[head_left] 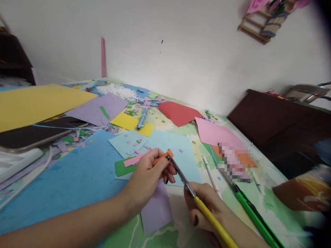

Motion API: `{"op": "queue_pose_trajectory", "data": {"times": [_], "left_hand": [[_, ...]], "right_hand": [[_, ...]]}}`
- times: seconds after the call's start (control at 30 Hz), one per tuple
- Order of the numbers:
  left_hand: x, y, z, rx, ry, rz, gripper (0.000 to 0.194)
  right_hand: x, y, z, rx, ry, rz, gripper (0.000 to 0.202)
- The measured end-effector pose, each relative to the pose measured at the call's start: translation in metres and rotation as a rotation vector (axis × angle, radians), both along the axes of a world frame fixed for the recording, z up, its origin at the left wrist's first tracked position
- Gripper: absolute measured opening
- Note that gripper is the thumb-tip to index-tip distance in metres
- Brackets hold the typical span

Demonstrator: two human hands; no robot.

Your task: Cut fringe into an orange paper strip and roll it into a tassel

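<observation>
My left hand [157,163] pinches a small orange paper strip [169,152] between thumb and fingers, above the light blue sheets. My right hand [204,203] is wrapped round yellow-handled scissors [190,189], seen edge-on. The tips of their blades meet the orange strip beside my left thumb; I cannot tell whether they cut into it. Under and beside my left hand lie a pink paper strip [131,161], a green paper piece [121,168] and a light blue sheet [178,144]. A purple sheet [156,210] lies below my hands.
A green-handled cutter [250,210] and a white marker [210,174] lie at the right. A large blue sheet [77,172], a phone [46,132] and a white cable [38,181] are at the left. Paper scraps, red [178,113] and pink paper [217,134] lie towards the wall.
</observation>
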State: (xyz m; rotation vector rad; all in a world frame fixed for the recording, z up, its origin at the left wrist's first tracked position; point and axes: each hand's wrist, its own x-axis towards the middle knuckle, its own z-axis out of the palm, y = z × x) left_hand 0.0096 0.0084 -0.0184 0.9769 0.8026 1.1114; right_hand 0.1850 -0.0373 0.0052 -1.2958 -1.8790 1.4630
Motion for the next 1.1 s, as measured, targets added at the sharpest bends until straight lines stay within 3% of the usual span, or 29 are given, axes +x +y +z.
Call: {"op": "queue_pose_trajectory", "data": {"times": [1.1], "left_hand": [[0.0017, -0.0006, -0.0015, -0.012, -0.009, -0.001, 0.018]], "right_hand": [[0.0034, -0.004, -0.0015, 0.024, 0.02, -0.005, 0.052]]}}
